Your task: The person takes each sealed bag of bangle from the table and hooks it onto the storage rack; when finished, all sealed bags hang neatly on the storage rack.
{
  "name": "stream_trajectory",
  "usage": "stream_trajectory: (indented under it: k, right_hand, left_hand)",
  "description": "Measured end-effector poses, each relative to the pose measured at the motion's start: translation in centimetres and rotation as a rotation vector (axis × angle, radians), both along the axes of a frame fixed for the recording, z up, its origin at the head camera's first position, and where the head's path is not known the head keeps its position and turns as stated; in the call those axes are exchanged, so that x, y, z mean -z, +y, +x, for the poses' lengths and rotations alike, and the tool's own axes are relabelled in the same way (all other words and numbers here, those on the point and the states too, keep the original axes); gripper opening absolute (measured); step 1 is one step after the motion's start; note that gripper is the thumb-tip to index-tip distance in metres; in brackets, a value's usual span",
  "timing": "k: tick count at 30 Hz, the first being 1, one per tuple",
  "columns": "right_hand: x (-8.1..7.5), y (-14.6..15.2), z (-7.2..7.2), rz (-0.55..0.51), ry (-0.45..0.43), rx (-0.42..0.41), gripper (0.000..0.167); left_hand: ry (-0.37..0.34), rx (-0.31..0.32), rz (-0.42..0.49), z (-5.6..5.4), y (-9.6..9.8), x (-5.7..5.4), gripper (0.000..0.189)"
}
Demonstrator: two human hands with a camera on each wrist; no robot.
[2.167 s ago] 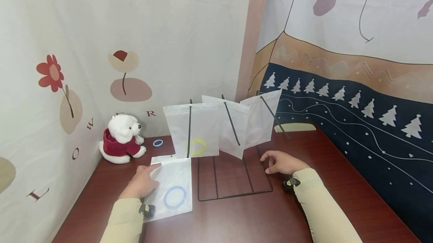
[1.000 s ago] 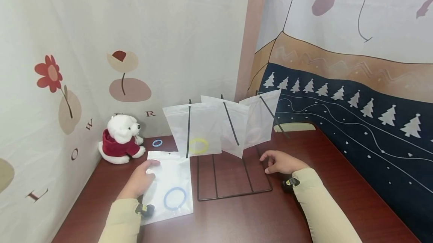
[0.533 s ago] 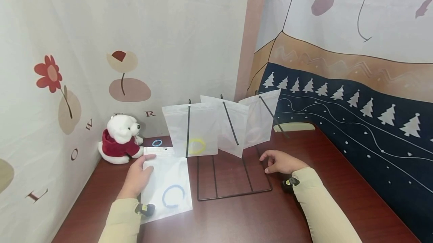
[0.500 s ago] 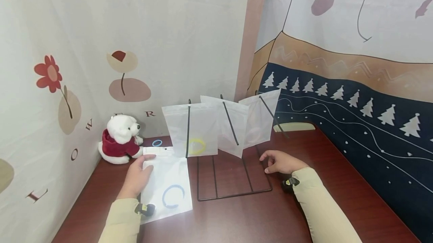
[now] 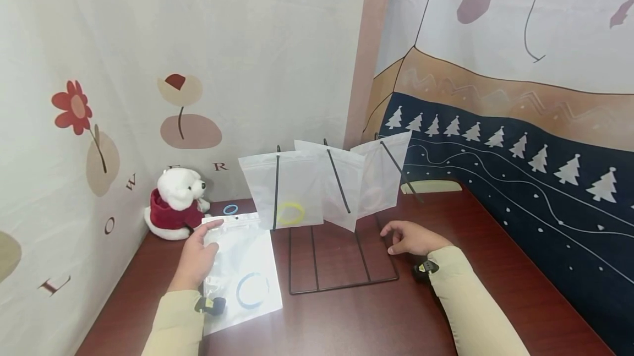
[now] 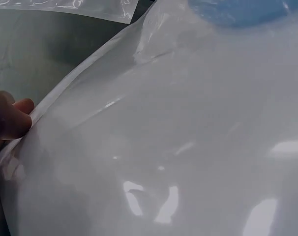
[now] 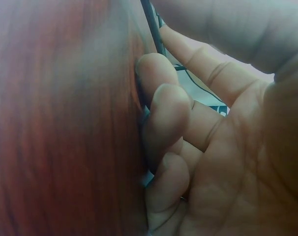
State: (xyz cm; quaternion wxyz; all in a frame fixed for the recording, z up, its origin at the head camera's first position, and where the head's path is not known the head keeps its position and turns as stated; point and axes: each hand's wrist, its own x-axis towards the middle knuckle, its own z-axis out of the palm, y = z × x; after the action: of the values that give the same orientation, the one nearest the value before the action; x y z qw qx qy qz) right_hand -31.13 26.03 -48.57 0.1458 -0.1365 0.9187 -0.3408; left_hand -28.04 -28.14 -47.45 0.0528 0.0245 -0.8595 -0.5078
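A white zip bag [image 5: 238, 257] with a blue ring [image 5: 252, 291] inside is by my left hand [image 5: 194, 257]. That hand pinches its left edge near the top, thumb on the bag and index finger stretched toward the zip strip. The left wrist view shows fingertips [image 6: 14, 120] at the bag's edge. My right hand [image 5: 413, 237] rests on the table with fingers loosely curled, index and thumb tips right at the side wire of a black wire rack [image 5: 342, 288]. Three similar bags hang from its prongs: a left bag [image 5: 292, 180] with a yellow ring, a middle one [image 5: 342, 180] and a right one [image 5: 381, 169].
A white plush bear [image 5: 178, 204] in red clothes sits at the back left, behind the held bag. A small blue ring [image 5: 230, 210] lies beside it. A pale flat object [image 5: 431, 186] lies at the table's back right edge. Printed curtains hang behind.
My left hand has drawn the blue-ring bag a little leftward and toward the back, and its top now overlaps the bear's front in view. The right hand has stayed put.
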Motion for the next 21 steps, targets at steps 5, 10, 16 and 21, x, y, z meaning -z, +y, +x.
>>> stream_trajectory:
  k: [5,10,16,21]
  right_hand:
    - [0.0,0.0,0.0,-0.008,0.002,-0.001,0.038]
    - [0.0,0.0,0.0,-0.012,0.0,-0.006,0.039]
    - [0.0,0.0,0.0,-0.008,-0.007,-0.006,0.039]
    - [0.0,0.0,-0.1,-0.006,-0.006,-0.003,0.038]
  left_hand:
    - [0.01,-0.032,0.016,-0.1,-0.1,0.1,0.056]
    - [0.049,-0.078,0.022,-0.3,-0.3,0.1,0.046]
    - [0.09,-0.101,0.053,-0.1,-0.3,-0.4,0.046]
    - [0.086,-0.108,0.089,0.3,-0.3,-1.0,0.051]
